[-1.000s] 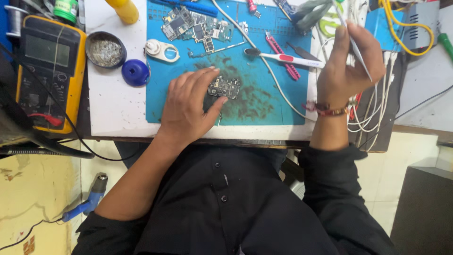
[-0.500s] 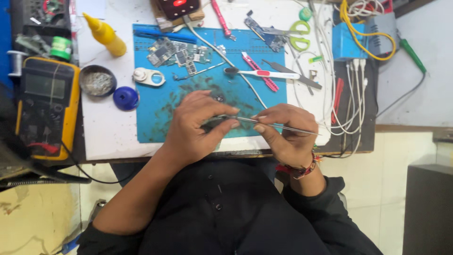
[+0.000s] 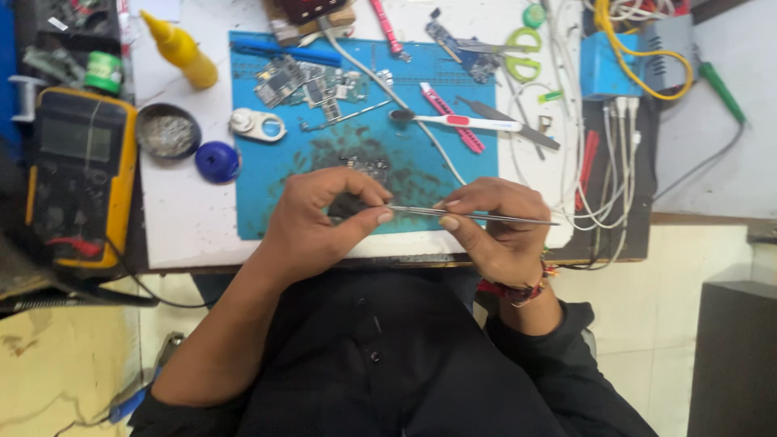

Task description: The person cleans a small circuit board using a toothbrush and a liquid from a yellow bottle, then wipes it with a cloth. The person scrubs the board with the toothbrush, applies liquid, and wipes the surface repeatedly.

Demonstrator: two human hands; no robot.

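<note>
This is a small electronics repair workshop. On the white bench (image 3: 186,218) lies a stained blue work mat (image 3: 267,202) with loose circuit boards (image 3: 303,85) near its far edge. A yellow multimeter (image 3: 77,174) sits at the bench's left edge, a yellow squeeze bottle (image 3: 180,48) at the far left corner, and scissors (image 3: 518,53), a toothbrush (image 3: 461,121) and bundled cables (image 3: 615,162) lie toward the right edge.

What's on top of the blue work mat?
On the blue work mat: loose circuit boards, a white toothbrush, a pink cutter, and a small board. The left hand and right hand, with tweezers, cover the mat's near edge.
</note>
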